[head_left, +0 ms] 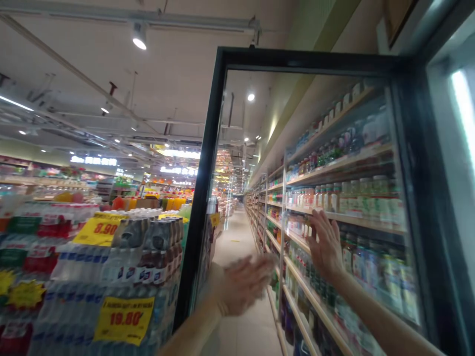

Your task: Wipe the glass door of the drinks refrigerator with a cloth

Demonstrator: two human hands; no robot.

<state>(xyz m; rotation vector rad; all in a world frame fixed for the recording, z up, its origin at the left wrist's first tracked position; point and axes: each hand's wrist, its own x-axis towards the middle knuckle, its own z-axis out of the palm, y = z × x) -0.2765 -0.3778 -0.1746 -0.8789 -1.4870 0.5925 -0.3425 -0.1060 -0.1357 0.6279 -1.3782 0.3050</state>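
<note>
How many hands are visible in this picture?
2. The left hand, blurred and empty, is low in front of the glass door. The right hand lies flat, fingers spread, against the door's glass. No other person's hands show.

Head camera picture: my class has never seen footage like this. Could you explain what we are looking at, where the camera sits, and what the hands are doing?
There is only one picture, and it comes from a small camera worn on a person's head, looking forward over their own arms. No machine is involved, just two bare hands in a supermarket.

The right hand is open and seems to lie flat against a tall glass door with a dark frame. The left hand is blurred, open and holding nothing. Whether it touches the door cannot be told.

Through the glass you see shelves packed with bottles and jars. On the left stand stacked packs of bottled water with yellow price tags. A long aisle runs away between them.
</note>
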